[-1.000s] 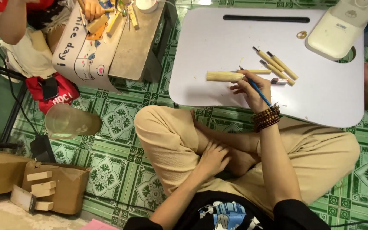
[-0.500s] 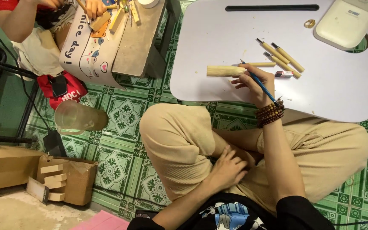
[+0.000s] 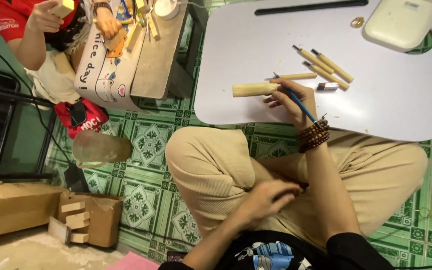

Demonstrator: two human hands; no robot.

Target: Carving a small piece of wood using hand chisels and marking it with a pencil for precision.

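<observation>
Overhead, from the head camera: right hand (image 3: 292,97) resting on the near edge of a white lap table (image 3: 396,110), fingers closed around a blue-handled brush (image 3: 296,99) that slants back toward the wrist, fingertips touching the end of a pale wooden cylinder (image 3: 254,89) lying flat on the tabletop. Dark beaded bracelets (image 3: 313,135) wrapped around that wrist. Just beyond the hand, a thin wooden stick (image 3: 296,76); farther right, three wooden-handled carving tools (image 3: 326,64) lying side by side at a slant, with a small red-and-white piece (image 3: 328,86) beside them. Cream-coloured flat device (image 3: 401,22) at the far right corner of the table, a small gold ring (image 3: 357,22) near it.

Lower down: left hand (image 3: 268,196) loosely curled in the lap over crossed legs in beige trousers (image 3: 211,170), holding nothing visible, though whether anything sits under the fingers cannot be told. Green patterned floor tiles (image 3: 148,142) beneath.

Top left: another person's hands, one gripping a pale wooden block (image 3: 62,7), beside a low wooden bench (image 3: 158,55) strewn with wood pieces. Bottom left: cardboard box (image 3: 88,217) holding cut wooden blocks. Translucent plastic jug (image 3: 101,148) on the floor.
</observation>
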